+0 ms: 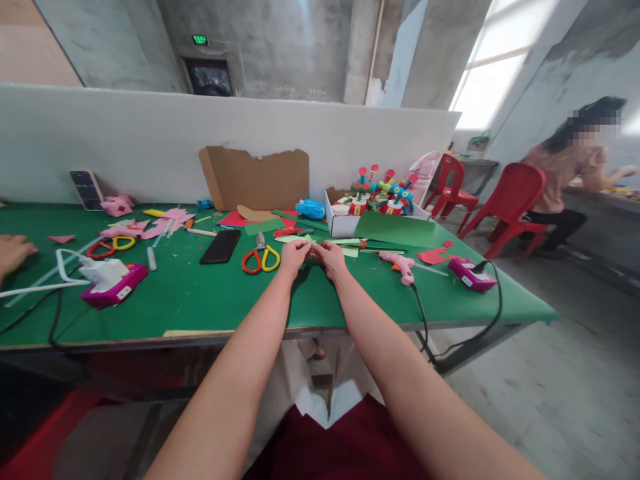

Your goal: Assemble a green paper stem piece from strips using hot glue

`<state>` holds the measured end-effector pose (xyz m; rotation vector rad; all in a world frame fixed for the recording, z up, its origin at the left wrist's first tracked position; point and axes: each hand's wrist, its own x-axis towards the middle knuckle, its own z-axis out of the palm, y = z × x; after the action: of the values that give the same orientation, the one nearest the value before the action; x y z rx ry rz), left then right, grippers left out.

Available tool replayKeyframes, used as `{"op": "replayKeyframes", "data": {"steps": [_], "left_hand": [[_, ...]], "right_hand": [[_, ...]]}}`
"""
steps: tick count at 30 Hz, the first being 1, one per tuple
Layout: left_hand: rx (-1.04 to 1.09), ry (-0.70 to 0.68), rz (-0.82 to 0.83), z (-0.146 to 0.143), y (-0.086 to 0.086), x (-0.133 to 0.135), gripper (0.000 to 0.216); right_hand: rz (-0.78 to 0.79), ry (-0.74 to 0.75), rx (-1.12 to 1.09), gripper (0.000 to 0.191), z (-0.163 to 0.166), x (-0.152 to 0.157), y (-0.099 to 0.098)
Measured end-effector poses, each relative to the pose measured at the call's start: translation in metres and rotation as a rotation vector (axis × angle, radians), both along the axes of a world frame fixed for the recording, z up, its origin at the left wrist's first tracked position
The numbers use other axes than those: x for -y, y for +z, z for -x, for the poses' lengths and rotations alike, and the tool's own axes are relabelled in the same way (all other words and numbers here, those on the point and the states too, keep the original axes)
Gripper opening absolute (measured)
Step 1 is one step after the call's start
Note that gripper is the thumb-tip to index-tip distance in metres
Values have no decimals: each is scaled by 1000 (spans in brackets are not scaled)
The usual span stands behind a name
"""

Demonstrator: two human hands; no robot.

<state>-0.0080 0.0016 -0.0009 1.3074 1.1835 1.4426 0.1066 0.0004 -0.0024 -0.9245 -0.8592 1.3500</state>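
In the head view, pinching a small piece [313, 247] between the pressed-together fingers of the left hand [295, 256] and the right hand [330, 257], over the green table [210, 303]. Holding that single piece right at the fingertips, between both hands, mostly hidden and too small for naming. Counting two pairs of scissors with red and yellow handles: one [261, 255] lying just beside the left hand, one [123, 243] lying well apart to the left. Counting two phones: one [221, 247] lying flat beyond the nearer scissors, one [86, 191] leaning against the white board [150, 133]. Seeing one pink glue gun [406, 268] to the right of the right hand, plus two purple power sockets, one [123, 285] left and one [471, 275] right. Finding behind the hands one blue packet [310, 209], one cardboard panel [260, 180] and one white box [345, 227] carrying colourful figures [359, 204], too crowded for counting. Seeing rightward two red chairs [515, 193] and one seated person [565, 163]; leftward, another person's hand [14, 253].
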Motion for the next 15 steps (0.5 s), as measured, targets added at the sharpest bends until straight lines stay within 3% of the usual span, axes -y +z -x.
{"op": "replayKeyframes", "data": {"steps": [15], "left_hand": [[187, -33, 98, 1, -2, -2, 20]], "right_hand": [[-33, 54, 37, 25, -2, -2, -3]]}}
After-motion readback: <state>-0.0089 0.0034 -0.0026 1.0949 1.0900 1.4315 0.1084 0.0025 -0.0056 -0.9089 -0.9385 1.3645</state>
